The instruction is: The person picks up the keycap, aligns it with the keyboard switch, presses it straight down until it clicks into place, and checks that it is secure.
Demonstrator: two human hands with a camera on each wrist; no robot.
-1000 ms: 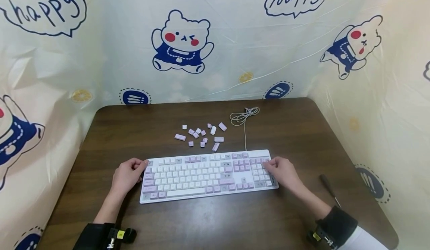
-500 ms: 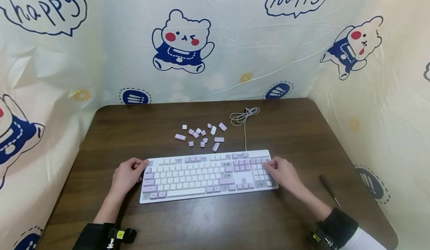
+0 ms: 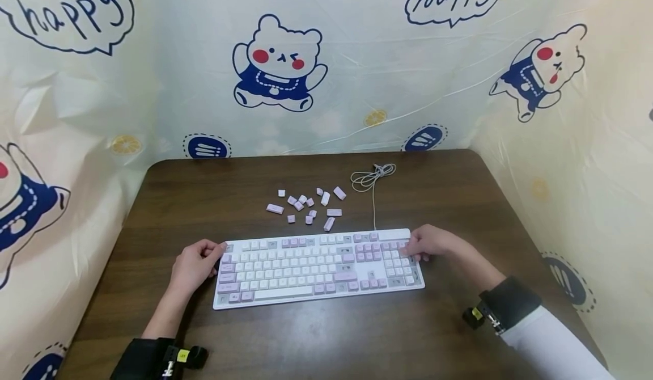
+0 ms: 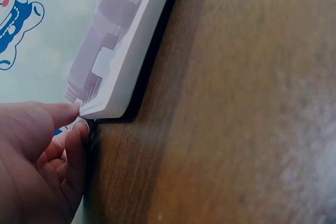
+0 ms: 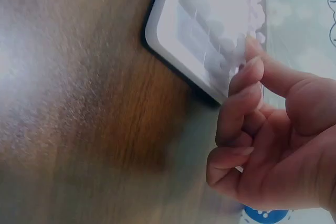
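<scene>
A white and lilac computer keyboard [image 3: 301,272] lies on the table, with some key positions bare and grey. My left hand [image 3: 194,264] grips its far left corner. In the left wrist view, the thumb [image 4: 60,115] of that hand rests on the corner's top, with curled fingers below. My right hand [image 3: 427,240] is at the keyboard's right edge by the number pad. In the right wrist view, its thumb [image 5: 265,66] reaches over the keys while the other fingers curl beside the edge. Several loose lilac and white keycaps [image 3: 334,212] lie behind the keyboard.
A coiled cable [image 3: 364,181] runs from the keyboard's back edge. The brown tabletop [image 3: 316,340] extends in front of the keyboard. A printed sheet [image 3: 347,74] hangs behind and beside the table.
My right wrist and forearm have swung up and away, with the fingertips still at the number pad. The arm now covers the dark-handled tool on the right. My left hand stays put.
</scene>
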